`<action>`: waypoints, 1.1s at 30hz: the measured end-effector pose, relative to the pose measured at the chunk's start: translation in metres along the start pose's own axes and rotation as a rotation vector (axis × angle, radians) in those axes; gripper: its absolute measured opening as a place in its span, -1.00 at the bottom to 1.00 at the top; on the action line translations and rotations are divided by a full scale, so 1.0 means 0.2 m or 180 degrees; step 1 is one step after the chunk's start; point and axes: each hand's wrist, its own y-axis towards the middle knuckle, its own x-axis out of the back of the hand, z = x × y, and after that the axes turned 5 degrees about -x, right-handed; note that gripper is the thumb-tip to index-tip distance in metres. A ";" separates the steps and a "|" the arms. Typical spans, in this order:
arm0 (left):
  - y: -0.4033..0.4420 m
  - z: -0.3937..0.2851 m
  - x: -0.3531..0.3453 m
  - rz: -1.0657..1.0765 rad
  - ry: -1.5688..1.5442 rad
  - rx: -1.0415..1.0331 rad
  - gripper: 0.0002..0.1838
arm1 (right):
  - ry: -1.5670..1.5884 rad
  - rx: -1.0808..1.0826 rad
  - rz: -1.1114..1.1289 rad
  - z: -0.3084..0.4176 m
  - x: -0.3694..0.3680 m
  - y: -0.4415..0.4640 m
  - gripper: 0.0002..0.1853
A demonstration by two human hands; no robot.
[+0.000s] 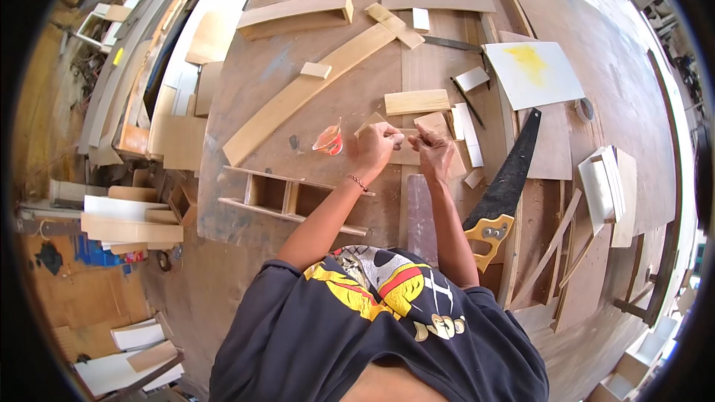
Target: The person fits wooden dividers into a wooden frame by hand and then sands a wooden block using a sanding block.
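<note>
Head view: a counter (246,67) is seen from above, with both bare hands brought close together at its middle. The fingers of the left hand (377,143) are curled and pinched, and those of the right hand (436,155) are bent inward, facing them; whether anything small is gripped cannot be told. Small wooden pieces (406,155) lie flat just beneath and between the hands.

By appearance, the pieces are cut but not visibly joined into a finished form; how much work is left cannot be judged. At eight o'clock from the hands, a divided wooden frame (289,198) seems already assembled, its compartments uncovered. At nine o'clock, a red-and-white cup (329,141) is placed. A short plank (415,102) is laid at twelve o'clock, and a white panel (532,74), stained yellow, at two. At four o'clock, a handsaw (510,179) is left unheld.
</note>
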 end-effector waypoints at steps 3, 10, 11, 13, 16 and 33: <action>0.01 -0.02 -0.02 -0.0072 -0.0327 0.0116 -0.85 | 0.0218 0.0028 -0.0043 0.01 -0.01 0.00 -0.72; 0.09 0.13 -0.08 -0.0098 0.0531 -0.0513 -0.77 | 0.0375 0.0143 -0.0088 -0.02 -0.08 0.04 -0.63; 0.09 0.14 -0.09 -0.0160 0.0566 -0.0649 -0.79 | 0.0361 0.0249 -0.0167 -0.03 -0.09 0.05 -0.61; 0.10 0.10 -0.09 -0.0231 0.0594 -0.0755 -0.81 | 0.0081 0.0360 -0.0191 -0.01 -0.10 0.08 -0.60; 0.12 0.09 -0.11 -0.0253 0.0305 -0.0800 -0.80 | -0.0208 0.0626 -0.0135 0.03 -0.12 0.08 -0.69; -0.06 -0.01 0.01 -0.0611 0.0075 -0.0333 -0.84 | 0.0729 -0.0066 0.0172 -0.05 -0.06 0.02 -0.56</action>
